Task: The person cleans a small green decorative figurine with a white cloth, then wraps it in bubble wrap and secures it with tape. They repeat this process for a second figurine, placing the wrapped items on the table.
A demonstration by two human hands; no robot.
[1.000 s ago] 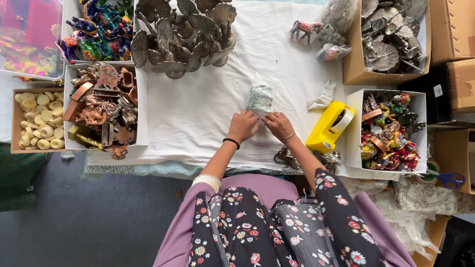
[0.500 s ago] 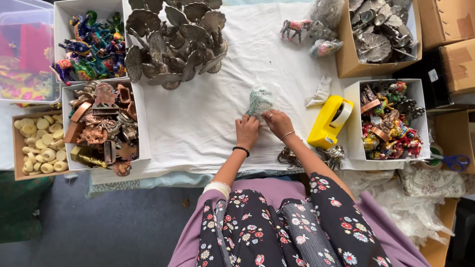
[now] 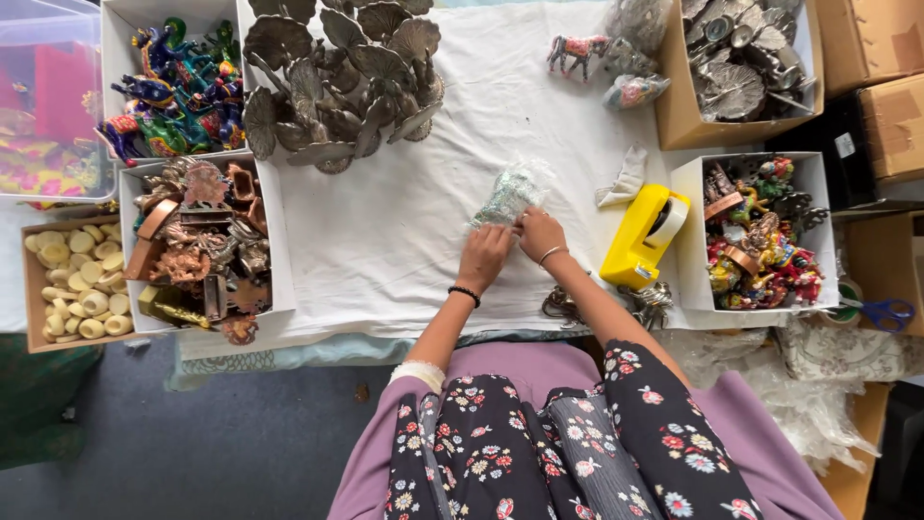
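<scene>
A small clear plastic packet (image 3: 508, 195) with a greenish item inside lies on the white cloth (image 3: 404, 241) in the middle of the table. My left hand (image 3: 484, 256) and my right hand (image 3: 540, 233) meet at the packet's near end, fingers pinched on its edge. The left wrist wears a dark band, the right a thin bangle. A yellow tape dispenser (image 3: 643, 236) stands just right of my right hand.
A pile of grey metal leaf-shaped pieces (image 3: 337, 82) lies at the back. White boxes of copper-coloured figures (image 3: 197, 246) and colourful figures (image 3: 173, 91) sit left, a box of painted figures (image 3: 756, 236) right. Blue-handled scissors (image 3: 881, 313) lie at far right. A tray holds cream discs (image 3: 72, 284).
The view has shifted slightly, so the table sits lower in the picture. Both hands stay together at the packet's near end, working its edge.
</scene>
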